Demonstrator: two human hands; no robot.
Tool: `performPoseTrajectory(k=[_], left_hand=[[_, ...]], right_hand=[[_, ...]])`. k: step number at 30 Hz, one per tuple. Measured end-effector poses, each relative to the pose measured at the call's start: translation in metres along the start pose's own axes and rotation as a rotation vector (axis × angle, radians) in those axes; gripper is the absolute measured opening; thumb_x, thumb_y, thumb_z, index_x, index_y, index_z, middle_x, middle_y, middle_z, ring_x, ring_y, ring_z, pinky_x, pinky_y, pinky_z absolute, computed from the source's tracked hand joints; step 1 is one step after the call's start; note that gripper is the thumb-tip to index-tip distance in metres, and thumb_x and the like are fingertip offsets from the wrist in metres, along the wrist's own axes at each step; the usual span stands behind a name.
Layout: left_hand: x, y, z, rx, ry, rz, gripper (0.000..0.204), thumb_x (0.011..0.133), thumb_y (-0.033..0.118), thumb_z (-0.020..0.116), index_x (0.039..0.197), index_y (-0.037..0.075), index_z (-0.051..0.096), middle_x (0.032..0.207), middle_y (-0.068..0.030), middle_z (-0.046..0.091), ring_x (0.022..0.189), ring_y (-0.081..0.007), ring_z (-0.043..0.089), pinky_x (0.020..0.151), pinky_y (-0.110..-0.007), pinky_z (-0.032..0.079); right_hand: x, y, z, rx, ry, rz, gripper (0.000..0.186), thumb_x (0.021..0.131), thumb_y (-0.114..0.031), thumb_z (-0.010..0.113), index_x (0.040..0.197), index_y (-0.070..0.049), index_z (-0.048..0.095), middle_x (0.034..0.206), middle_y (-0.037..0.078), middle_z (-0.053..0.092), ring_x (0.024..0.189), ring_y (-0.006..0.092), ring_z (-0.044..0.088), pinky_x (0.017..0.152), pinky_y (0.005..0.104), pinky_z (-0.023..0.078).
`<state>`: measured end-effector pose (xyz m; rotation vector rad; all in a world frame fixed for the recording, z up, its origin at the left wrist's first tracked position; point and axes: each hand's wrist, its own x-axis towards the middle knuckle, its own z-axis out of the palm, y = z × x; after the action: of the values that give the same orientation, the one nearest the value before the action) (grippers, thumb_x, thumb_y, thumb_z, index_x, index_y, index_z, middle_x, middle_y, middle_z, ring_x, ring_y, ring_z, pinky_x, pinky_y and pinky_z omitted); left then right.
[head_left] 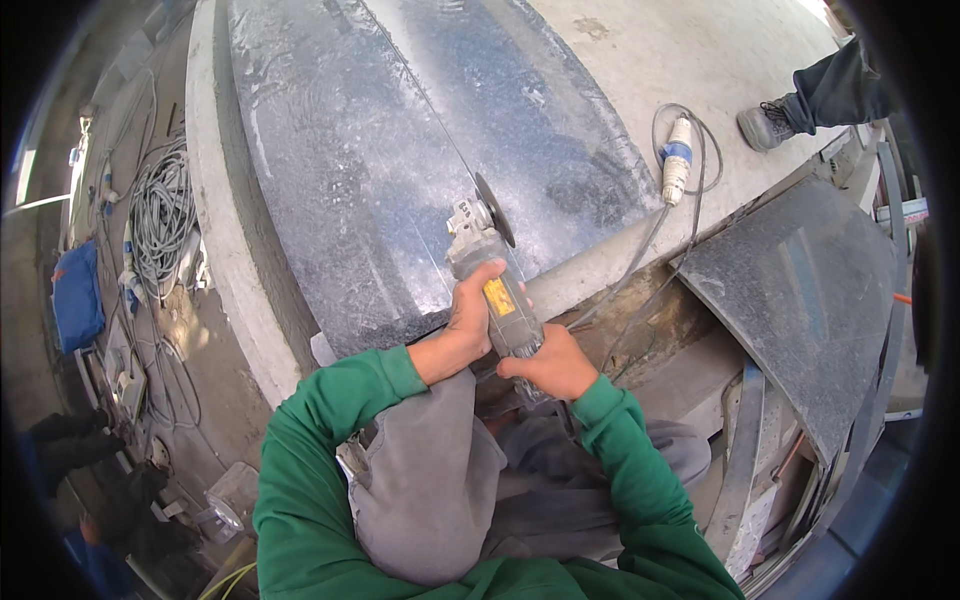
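Both my hands grip a grey angle grinder (513, 322) with a yellow label. My left hand (474, 312) wraps round its body just behind the metal head. Behind it, my right hand (556, 364) is closed on the rear part of the body. A thin dark cutting disc (495, 210) stands on edge at the right of the head. Its far rim meets the near end of a dark line cut (425, 98) in a dusty, dark stone slab (330, 165). Whether the disc spins cannot be made out.
A white and blue cable connector (677, 160) lies right of the slab, its cord running toward me. Another person's shoe (766, 126) stands far right. A second dark slab (800, 290) leans at right. Coiled grey cable (162, 215) and a blue bag (78, 297) lie left, below the concrete ledge (228, 190).
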<state>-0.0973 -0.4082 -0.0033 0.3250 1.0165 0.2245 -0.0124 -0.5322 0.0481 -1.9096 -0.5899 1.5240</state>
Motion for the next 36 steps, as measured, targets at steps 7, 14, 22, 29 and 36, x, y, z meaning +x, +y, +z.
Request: performPoseTrajectory(k=[7,14,22,29,36], left_hand=[[0.029,0.034,0.007,-0.012,-0.008,0.049,0.039,0.084,0.036,0.065,0.103,0.004,0.054,0.085,-0.0138,0.062,0.073,-0.0288,0.066,0.066,-0.043,0.056],[0.014,0.023,0.01,0.017,0.0,0.036,0.041,0.084,0.038,0.063,0.104,0.004,0.054,0.087,-0.0147,0.062,0.073,-0.0291,0.066,0.068,-0.042,0.056],[0.002,0.003,0.008,0.026,0.02,0.001,0.039,0.084,0.038,0.064,0.101,0.004,0.055,0.09,-0.0155,0.063,0.077,-0.0302,0.066,0.068,-0.043,0.056],[-0.001,-0.001,0.011,0.047,0.063,-0.007,0.04,0.083,0.038,0.065,0.102,0.004,0.055,0.092,-0.0161,0.063,0.079,-0.0319,0.066,0.071,-0.045,0.056],[-0.002,-0.005,0.011,0.059,0.061,-0.003,0.042,0.082,0.038,0.065,0.102,0.003,0.055,0.092,-0.0151,0.063,0.079,-0.0315,0.066,0.071,-0.045,0.056]], right_hand=[[0.044,-0.016,-0.008,0.04,-0.024,0.032,0.046,0.062,-0.03,0.08,0.092,0.004,0.07,0.085,0.013,0.071,0.079,0.0228,0.068,0.073,0.0334,0.053],[0.028,-0.011,-0.008,-0.004,-0.029,0.019,0.042,0.066,-0.023,0.081,0.096,0.004,0.069,0.087,0.01,0.07,0.078,0.0175,0.066,0.073,0.0315,0.051],[0.006,0.004,-0.008,0.025,-0.001,0.063,0.053,0.061,-0.032,0.08,0.099,0.003,0.069,0.093,0.019,0.071,0.089,0.03,0.07,0.083,0.0358,0.053],[-0.001,-0.001,-0.014,-0.005,-0.014,0.068,0.051,0.061,-0.033,0.079,0.097,0.002,0.069,0.089,0.019,0.071,0.088,0.0316,0.07,0.082,0.0369,0.053],[-0.001,0.008,-0.012,-0.007,0.002,0.04,0.049,0.062,-0.033,0.078,0.095,0.001,0.069,0.088,0.018,0.071,0.086,0.0327,0.069,0.081,0.0372,0.053]])
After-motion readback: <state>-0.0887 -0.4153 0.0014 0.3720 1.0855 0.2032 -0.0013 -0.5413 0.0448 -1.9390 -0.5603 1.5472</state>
